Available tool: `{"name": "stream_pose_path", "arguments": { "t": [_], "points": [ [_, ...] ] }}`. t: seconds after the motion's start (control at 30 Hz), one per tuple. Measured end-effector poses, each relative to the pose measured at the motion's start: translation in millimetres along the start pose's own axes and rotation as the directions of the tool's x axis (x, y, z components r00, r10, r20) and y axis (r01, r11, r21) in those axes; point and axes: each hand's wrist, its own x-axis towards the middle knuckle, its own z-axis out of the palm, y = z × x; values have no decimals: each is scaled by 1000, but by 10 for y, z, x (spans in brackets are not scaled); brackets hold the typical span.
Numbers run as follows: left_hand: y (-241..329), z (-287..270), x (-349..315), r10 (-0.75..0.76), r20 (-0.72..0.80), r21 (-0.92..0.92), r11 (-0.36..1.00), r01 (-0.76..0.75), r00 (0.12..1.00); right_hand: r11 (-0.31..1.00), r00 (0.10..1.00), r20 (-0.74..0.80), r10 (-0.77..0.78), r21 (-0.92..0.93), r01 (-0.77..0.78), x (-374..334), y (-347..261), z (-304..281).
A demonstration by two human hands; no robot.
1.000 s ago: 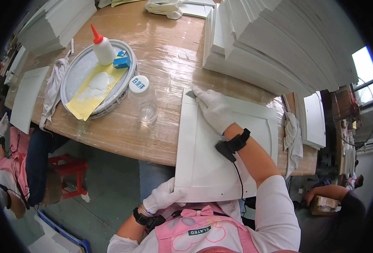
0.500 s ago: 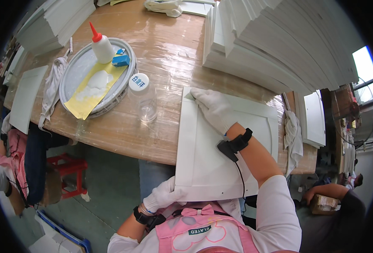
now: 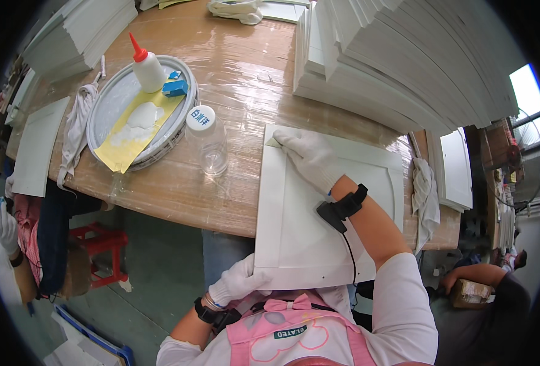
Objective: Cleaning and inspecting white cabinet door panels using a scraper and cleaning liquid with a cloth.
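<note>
A white panel (image 3: 318, 244) with a raised frame lies in front of me, its far part on the table and its near edge against my body. My left hand (image 3: 240, 282), in a white knitted glove, grips the panel's near left corner, thumb on top. My gloved right hand (image 3: 306, 155) is near the far left corner. Its fingertips press a small pale green-grey sheet (image 3: 272, 143), which looks like sandpaper, onto the raised border. Left of the panel stands a clear plastic bottle (image 3: 212, 152) with a white cap.
A round lid (image 3: 102, 125) bears a red-tipped squeeze bottle (image 3: 150, 72), a blue block (image 3: 174, 88) and a yellow sheet (image 3: 114, 155) with white paste. Tall stacks of white panels (image 3: 398, 67) stand at the far right. Cloths hang at both sides. A red stool (image 3: 102, 253) is at left.
My right hand has shifted very slightly toward me along the panel's left border, with the small sheet under its fingertips. At the far left, another person's gloved hand has moved up.
</note>
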Motion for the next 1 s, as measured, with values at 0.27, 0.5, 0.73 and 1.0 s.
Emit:
{"name": "stream_pose_path", "arguments": {
  "t": [0.27, 0.5, 0.73, 1.0],
  "points": [
    [-45, 2, 13, 26, -5, 22, 999, -26, 1000, 964, 920, -312, 238, 189, -186, -65, 16, 63],
    [-81, -8, 21, 61, 10, 63, 996, -61, 998, 904, 858, -296, 419, 223, -365, -393, 190, -183],
    [-108, 51, 18, 57, -37, 94, 994, -54, 998, 977, 918, -338, 210, 39, -209, -328, -232, 195],
    [-28, 179, 33, 24, -109, 140, 990, -8, 994, 960, 948, -154, 278, 79, -268, -294, -117, 15]
  ]
}}
